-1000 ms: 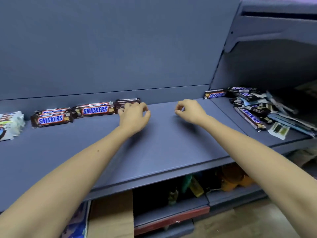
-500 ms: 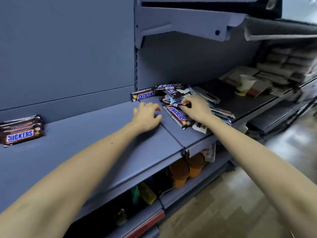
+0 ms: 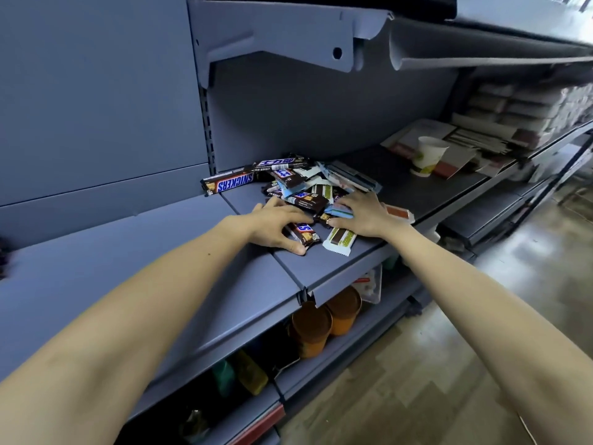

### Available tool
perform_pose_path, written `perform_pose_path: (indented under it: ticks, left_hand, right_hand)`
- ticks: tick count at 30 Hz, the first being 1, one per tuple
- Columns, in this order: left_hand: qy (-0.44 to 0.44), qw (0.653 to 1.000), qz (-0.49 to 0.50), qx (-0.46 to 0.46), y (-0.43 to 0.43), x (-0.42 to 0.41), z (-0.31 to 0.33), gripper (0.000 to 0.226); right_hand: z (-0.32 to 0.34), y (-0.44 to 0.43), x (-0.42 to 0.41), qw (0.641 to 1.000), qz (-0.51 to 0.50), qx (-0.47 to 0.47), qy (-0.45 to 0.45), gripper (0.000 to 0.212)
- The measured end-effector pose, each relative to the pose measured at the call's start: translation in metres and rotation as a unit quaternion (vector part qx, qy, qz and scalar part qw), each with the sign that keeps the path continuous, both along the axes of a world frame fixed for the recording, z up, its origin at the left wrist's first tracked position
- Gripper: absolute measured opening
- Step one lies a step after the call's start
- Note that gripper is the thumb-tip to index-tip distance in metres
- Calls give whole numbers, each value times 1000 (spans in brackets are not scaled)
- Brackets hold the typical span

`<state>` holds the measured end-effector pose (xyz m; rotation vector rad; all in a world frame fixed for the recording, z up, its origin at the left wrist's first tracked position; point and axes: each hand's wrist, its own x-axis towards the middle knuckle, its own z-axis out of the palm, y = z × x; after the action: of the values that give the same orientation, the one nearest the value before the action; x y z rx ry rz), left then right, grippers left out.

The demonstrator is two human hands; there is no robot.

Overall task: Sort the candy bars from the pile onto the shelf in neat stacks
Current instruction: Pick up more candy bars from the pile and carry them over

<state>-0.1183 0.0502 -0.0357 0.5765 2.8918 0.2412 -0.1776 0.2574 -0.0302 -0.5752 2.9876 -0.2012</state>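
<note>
Snickers bar, a flat oblong in glossy brown wrapper, long axis diagonal toward the front of the shelf, gripped between thumb and fingers of the left hand; right hand spread flat on the pile.

Grey-blue shelf before me, a heap of candy bars mid-span, a white paper cup among flat cartons farther right.

Both arms are showing bare all the way up from the left hand and right hand, tiny dark mole sitting on the left forearm.
</note>
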Motion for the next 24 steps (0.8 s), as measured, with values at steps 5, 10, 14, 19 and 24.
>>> perform_pose_path:
  ticks: [5, 10, 14, 19, 24]
  left_hand:
    - [61, 994, -37, -79, 4, -5, 13, 57]
    - [91, 995, 15, -26, -9, 2, 10, 55]
    - [143, 987, 73, 24, -28, 14, 14, 34]
    - [69, 978, 185, 59, -55, 30, 11, 36]
    - [77, 954, 257, 134, -90, 63, 11, 28]
  right_hand:
    - [-3, -3, 2, 994, -14, -108, 10, 57]
    - [5, -14, 7, 989, 24, -144, 9, 53]
    - [7, -33, 13, 987, 43, -157, -2, 54]
    - [12, -77, 28, 990, 112, -84, -26, 39]
    - [19, -121, 46, 984, 156, -59, -53, 50]
